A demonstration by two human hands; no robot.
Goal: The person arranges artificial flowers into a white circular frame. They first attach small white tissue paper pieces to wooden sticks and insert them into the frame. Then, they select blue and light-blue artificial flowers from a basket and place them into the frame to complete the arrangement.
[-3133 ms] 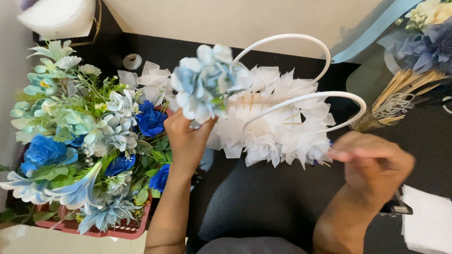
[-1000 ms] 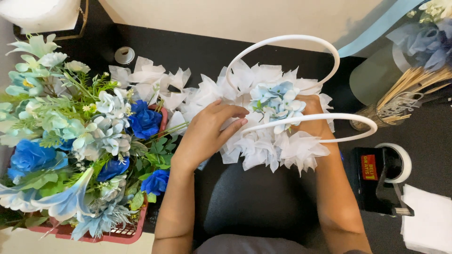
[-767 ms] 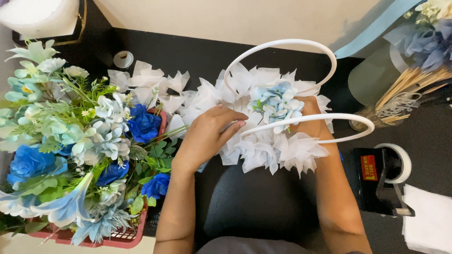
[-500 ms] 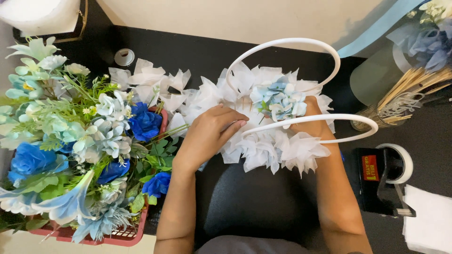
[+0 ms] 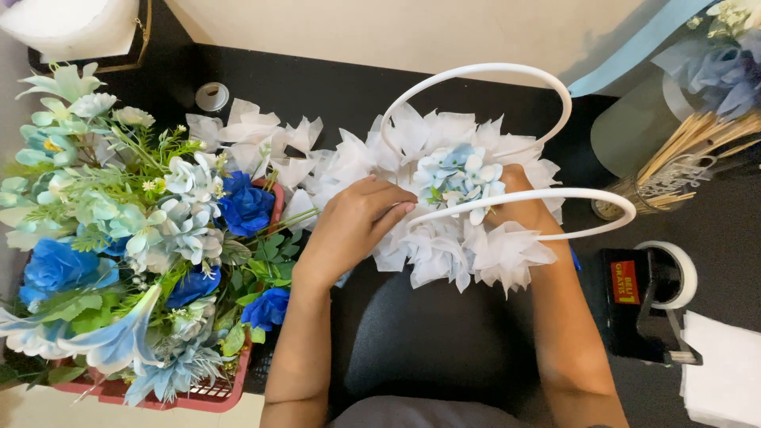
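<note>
A white basket-like bag [image 5: 444, 238] filled with ruffled white tissue stands on the black table, its two white hoop handles [image 5: 507, 75] arching over it. A pale blue artificial flower cluster [image 5: 458, 178] sits in the middle of the tissue. My left hand [image 5: 357, 226] rests on the tissue at the bag's left side, fingertips touching just left of the blue flower. My right hand [image 5: 515, 198] presses into the tissue at the flower's right, partly hidden by the front handle and the ruffles.
A red crate [image 5: 198, 392] packed with blue, white and green artificial flowers fills the left. A tape dispenser [image 5: 650, 297] and white paper [image 5: 725, 372] lie at the right. A glass jar of wooden sticks [image 5: 682, 162] and another bouquet [image 5: 725, 63] stand at the back right.
Three seconds ago my left hand held the blue flower above the bag and my right hand was off to the side; now the flower sits in the tissue with both hands against it.
</note>
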